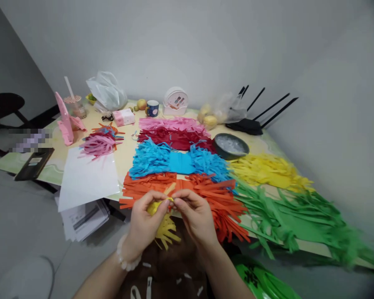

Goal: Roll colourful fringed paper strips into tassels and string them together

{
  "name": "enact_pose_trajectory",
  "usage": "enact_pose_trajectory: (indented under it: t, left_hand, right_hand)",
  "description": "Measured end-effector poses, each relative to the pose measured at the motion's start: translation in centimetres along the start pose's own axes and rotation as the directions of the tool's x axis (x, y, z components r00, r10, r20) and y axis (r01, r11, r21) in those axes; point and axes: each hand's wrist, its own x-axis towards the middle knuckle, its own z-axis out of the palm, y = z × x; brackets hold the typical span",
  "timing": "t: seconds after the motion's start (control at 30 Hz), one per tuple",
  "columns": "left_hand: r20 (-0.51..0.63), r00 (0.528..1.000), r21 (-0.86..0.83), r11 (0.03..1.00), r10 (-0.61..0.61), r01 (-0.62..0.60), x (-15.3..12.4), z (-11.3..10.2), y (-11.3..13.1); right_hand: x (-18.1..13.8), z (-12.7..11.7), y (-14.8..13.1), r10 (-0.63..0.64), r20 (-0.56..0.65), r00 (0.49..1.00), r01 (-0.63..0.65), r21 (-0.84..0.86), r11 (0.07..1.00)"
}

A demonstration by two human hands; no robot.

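A fringed piece of yellow crepe paper point(166, 230) hangs below my left hand point(149, 216), whose thumb and fingers are closed on it. My right hand point(195, 211) pinches at the same spot, fingertips meeting the left ones around a small twisted yellow bit. Both hands are above the table's front edge, in front of the orange fringed paper point(222, 199). Behind that lie blue fringed paper point(180, 162), dark red fringed paper point(177, 139) and pink fringed paper point(174, 123). On the right are yellow fringed paper point(271, 171) and green fringed paper point(299, 220).
A dark bowl point(232, 146) of clear contents stands right of the blue paper. A white sheet point(87, 178) and finished-looking tassels point(99, 143) lie left. A mug point(152, 109), tissue pack point(124, 117) and black router point(246, 126) stand at the back. A green bag point(262, 278) is below right.
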Motion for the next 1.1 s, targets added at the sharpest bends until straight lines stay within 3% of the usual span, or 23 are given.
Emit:
enact_pose_trajectory:
  t: [0.17,0.33,0.47,0.6,0.73,0.9,1.1]
  left_hand:
    - [0.019,0.999,0.001,0.999,0.041,-0.041,-0.4,-0.2,0.3]
    - [0.075,0.974,0.244,0.943,0.213,-0.225,-0.4,-0.8,0.0]
    - [0.127,0.956,0.330,0.898,0.264,-0.292,-0.4,-1.0,-0.4]
    - [0.162,0.969,0.286,0.931,0.187,-0.228,-0.3,-0.9,-0.6]
    - [0.247,0.966,0.167,0.978,0.082,-0.125,-0.6,-0.8,-1.0]
    - [0.194,0.981,0.131,0.991,0.011,-0.037,-1.0,-0.7,-1.7]
    - [0.181,0.983,0.051,0.998,0.025,-0.034,-0.7,-0.4,-1.9]
  right_hand:
    - [-1.1,0.4,0.6,0.024,-0.060,0.998,-0.022,0.029,0.999]
    - [-1.5,0.5,0.5,-0.093,-0.118,0.989,0.072,-0.165,0.984]
    - [-1.6,0.0,0.5,-0.180,-0.059,0.982,0.149,-0.346,0.926]
    - [-1.4,-0.8,0.5,-0.224,0.014,0.975,0.202,-0.481,0.853]
    - [-1.4,-1.2,0.6,-0.213,-0.019,0.977,0.182,-0.446,0.877]
    - [-1.3,-1.1,0.5,-0.232,-0.009,0.973,0.199,-0.477,0.856]
    - [-1.1,-1.0,1.1,-0.113,0.000,0.994,0.108,-0.310,0.945]
